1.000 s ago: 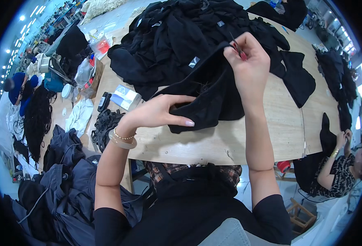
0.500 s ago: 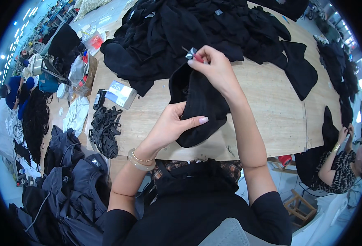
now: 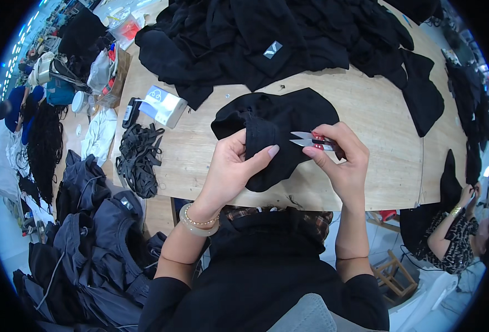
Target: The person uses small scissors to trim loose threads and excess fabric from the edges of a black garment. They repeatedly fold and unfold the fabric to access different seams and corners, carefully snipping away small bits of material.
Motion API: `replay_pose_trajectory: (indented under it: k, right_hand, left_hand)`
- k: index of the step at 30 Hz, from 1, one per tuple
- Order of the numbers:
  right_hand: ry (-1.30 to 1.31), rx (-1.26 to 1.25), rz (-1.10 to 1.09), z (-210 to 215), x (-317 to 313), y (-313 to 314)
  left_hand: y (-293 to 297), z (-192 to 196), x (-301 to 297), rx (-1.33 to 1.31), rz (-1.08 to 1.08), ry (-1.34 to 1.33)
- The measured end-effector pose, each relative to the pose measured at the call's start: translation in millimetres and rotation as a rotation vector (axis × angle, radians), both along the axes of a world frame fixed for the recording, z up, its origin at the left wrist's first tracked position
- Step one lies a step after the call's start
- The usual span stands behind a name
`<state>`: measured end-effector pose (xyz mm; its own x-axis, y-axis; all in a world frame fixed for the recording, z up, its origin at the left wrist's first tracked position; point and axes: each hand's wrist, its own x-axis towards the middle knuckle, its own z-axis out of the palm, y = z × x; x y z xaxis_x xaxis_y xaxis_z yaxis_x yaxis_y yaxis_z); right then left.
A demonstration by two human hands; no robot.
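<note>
A black fabric piece, perhaps a cap or a sewn garment part, is spread over the near middle of the wooden table. My left hand grips its folded, stitched edge, the thumb on top and the fingers partly hidden under the cloth. Just right of that edge, my right hand holds small red-handled thread snips between thumb and fingers. Their two blades are parted and point left over the black cloth.
A large heap of black garments covers the far side of the table. To the left lie black straps, a white-and-blue box and dark garments. Another person works at the right, near a wooden stool.
My right hand has come down and nearer with the snips, from above the cloth to beside its edge. The cloth now lies spread out wider, my left hand still gripping it.
</note>
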<state>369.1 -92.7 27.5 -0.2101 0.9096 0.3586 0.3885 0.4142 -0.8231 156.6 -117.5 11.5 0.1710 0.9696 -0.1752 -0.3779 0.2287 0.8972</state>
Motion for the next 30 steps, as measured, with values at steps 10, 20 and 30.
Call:
replay_pose_trajectory:
  k: [10,20,30]
  right_hand:
    - [-0.105,0.216,-0.032,-1.3,-15.4,4.7]
    - [-0.123,0.231,-0.037,3.5,-14.3,0.5]
    - [0.173,-0.085,-0.074,7.3,-9.1,-2.5]
  left_hand:
    - [0.6,7.5,1.0,-0.001,-0.002,0.082]
    - [-2.5,10.4,2.5,0.033,-0.005,0.093]
    - [-1.2,11.4,5.8,0.147,-0.063,0.036]
